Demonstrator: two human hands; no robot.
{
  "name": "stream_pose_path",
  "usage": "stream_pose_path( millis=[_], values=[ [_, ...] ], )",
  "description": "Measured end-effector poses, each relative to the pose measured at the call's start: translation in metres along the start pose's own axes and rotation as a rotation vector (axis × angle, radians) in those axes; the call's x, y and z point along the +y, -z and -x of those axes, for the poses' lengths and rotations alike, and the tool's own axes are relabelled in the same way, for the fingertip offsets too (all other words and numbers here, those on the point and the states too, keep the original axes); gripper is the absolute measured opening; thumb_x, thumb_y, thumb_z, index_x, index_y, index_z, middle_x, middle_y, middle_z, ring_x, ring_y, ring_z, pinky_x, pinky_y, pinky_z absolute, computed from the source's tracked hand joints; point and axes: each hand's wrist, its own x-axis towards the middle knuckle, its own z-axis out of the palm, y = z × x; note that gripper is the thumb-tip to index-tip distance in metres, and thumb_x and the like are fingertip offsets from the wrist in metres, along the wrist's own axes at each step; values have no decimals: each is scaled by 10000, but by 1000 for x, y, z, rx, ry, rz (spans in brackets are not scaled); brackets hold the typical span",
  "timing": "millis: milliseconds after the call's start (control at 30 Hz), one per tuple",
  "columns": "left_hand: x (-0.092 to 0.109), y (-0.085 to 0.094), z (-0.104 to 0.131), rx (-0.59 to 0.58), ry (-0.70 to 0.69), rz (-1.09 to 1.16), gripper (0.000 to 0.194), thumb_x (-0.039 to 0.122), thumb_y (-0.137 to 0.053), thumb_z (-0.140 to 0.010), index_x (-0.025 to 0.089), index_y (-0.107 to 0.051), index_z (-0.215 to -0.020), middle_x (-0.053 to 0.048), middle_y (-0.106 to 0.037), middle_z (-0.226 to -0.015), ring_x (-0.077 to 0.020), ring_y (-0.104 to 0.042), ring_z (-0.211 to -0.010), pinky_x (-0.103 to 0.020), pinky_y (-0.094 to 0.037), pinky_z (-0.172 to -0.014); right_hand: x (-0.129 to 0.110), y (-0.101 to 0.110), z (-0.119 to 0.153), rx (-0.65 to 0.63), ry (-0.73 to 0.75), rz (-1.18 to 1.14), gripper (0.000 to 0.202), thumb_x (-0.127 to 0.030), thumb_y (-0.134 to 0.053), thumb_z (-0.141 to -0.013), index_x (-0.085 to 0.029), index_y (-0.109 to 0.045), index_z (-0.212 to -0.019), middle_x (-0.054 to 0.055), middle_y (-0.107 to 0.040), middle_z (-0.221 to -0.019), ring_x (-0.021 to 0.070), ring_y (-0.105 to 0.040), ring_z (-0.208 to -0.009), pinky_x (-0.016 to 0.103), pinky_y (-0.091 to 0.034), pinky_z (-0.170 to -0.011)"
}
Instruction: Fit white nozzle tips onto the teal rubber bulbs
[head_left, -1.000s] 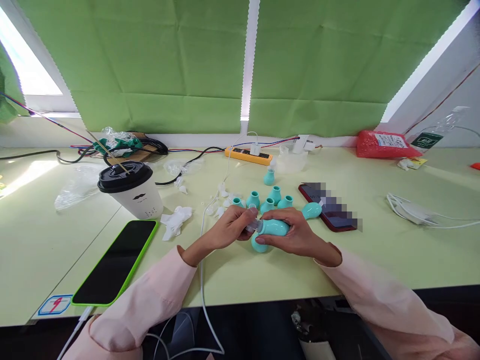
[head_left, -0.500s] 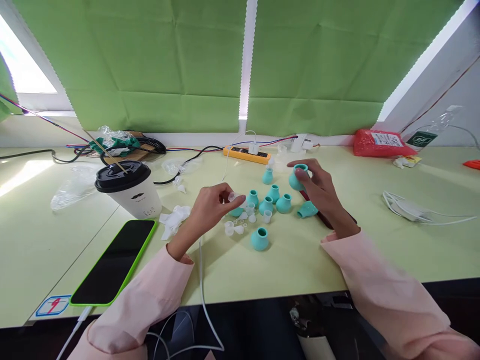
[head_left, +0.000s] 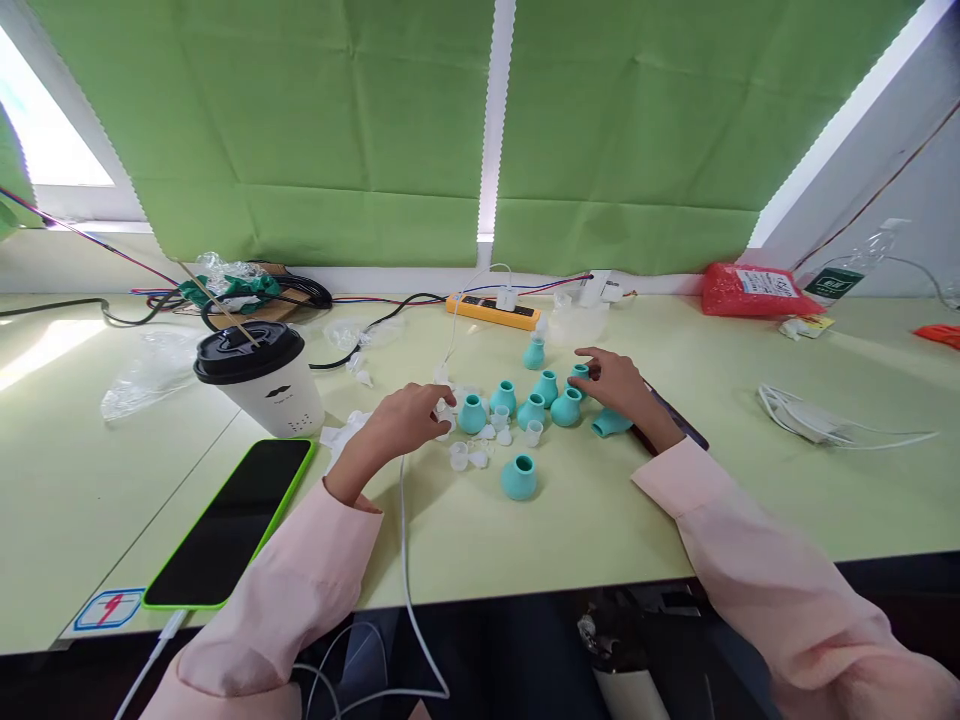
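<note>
Head view: teal bulbs [head_left: 519, 480], likely light, squeezable; grasp round belly. Left hand [head_left: 405, 418] near clear pieces [head_left: 459, 457], right hand [head_left: 621, 386] at rear bulb [head_left: 580, 371]; fingers curved, grip indeterminable.

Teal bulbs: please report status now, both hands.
Right hand: fingers at an upright bulb, grip unclear. Left hand: by clear cups, grip unclear. Tipped bulb and phone close to right wrist.
</note>
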Motion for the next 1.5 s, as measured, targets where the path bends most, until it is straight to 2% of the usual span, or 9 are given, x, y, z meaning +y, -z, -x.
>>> stream_pose_path(
  millis=[333, 500, 667, 767, 833, 1000, 1200, 1333, 1500],
  values=[
    [-2, -12, -6, 66, -7, -73, 302, 310, -396, -752, 182, -527, -992, -56, -608, -797, -197, -538, -794, -294, -391, -686, -31, 16, -22, -125, 302, -37, 477, -347, -330, -802, -295, -233, -1266, 70, -442, -1190, 260, -429, -1057, 426, -351, -828],
    [-2, -17, -6, 60, -38, -151, 388, 308, -287, -814, 132, -453, -1118, -94, -599, -866, -217, -517, -877, -316, -384, -740, -37, 1, -45, -286, 239, 120, 483, -392, -356, -785, -268, -294, -1247, 103, -362, -1245, 340, -263, -1164, 508, -258, -866],
    [-4, -24, -7, 32, -86, -163, 424, 273, -177, -846, 117, -371, -1190, -98, -587, -866, -199, -520, -852, -310, -377, -746, -42, -6, -48, -294, 190, 126, 559, -425, -403, -745, -231, -275, -1253, 116, -419, -1177, 350, -333, -1074, 475, -338, -789],
    [-7, -26, -8, 16, -78, -141, 441, 267, -169, -844, 118, -287, -1242, -95, -580, -860, -198, -513, -854, -310, -376, -735, -51, 0, -44, -124, 119, 113, 618, -467, -393, -733, -204, -217, -1264, 155, -381, -1164, 382, -296, -1060, 507, -358, -715],
    [-8, -25, -9, 27, -53, -106, 443, 258, -169, -841, 141, -246, -1262, -92, -570, -904, -194, -503, -887, -305, -373, -736, -60, 8, -40, 167, 91, 54, 608, -478, -427, -710, -197, -265, -1224, 155, -372, -1133, 367, -304, -1043, 511, -352, -714],
    [1, -16, -7, 202, 29, -26, 422, 316, -212, -832, 183, -293, -1225, -70, -549, -869, -184, -513, -803, -287, -369, -655, -83, 38, -7, 686, 347, -230, 341, -274, -390, -772, -202, -343, -1102, 97, -415, -1018, 236, -422, -952, 426, -340, -797],
    [22, -2, 10, 557, -237, 395, 331, 420, -268, -811, 163, -474, -786, 20, -423, -576, -90, -375, -508, -217, -296, -501, -105, 53, 67, 208, 900, 23, 267, -104, -405, -724, -235, -501, -936, 47, -501, -932, 95, -465, -543, 234, -339, -470],
    [37, -7, 20, 326, -457, 657, 409, 470, -258, -796, 150, -411, -591, 32, -345, -512, -72, -307, -479, -207, -257, -456, -113, 43, 90, 139, 1055, 147, 283, -81, -399, -699, -250, -529, -885, 33, -548, -855, 117, -487, -589, 235, -307, -447],
    [47, -19, 18, 220, -335, 670, 417, 389, -306, -813, 137, -348, -483, 48, -251, -448, -50, -216, -436, -201, -203, -419, -113, 32, 92, 59, 1045, 168, 285, -99, -416, -702, -286, -518, -891, 12, -563, -835, 109, -497, -587, 235, -322, -442]
  ],
)
